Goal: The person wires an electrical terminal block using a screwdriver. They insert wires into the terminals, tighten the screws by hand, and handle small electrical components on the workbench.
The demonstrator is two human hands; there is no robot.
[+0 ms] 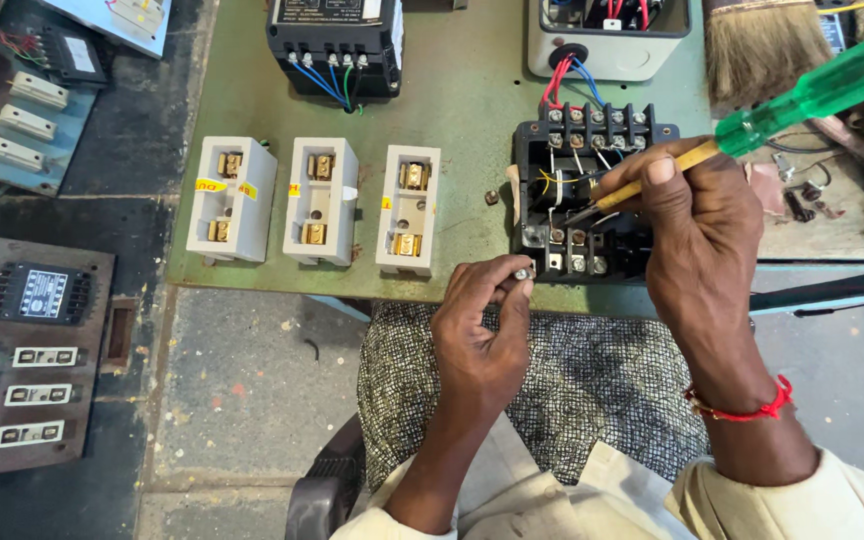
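on green metal bench, right hand (697, 225) grips clear-green plastic screwdriver (752, 125), tip w/in boxy black terminal block (582, 195). left hand (482, 330) pinches small shiny screw (522, 273) just below block, over lap.

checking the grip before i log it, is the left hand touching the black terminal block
Apart. The head view shows the left hand pinching a small metal screw just in front of the black terminal block, with a strip of green board visible between them.
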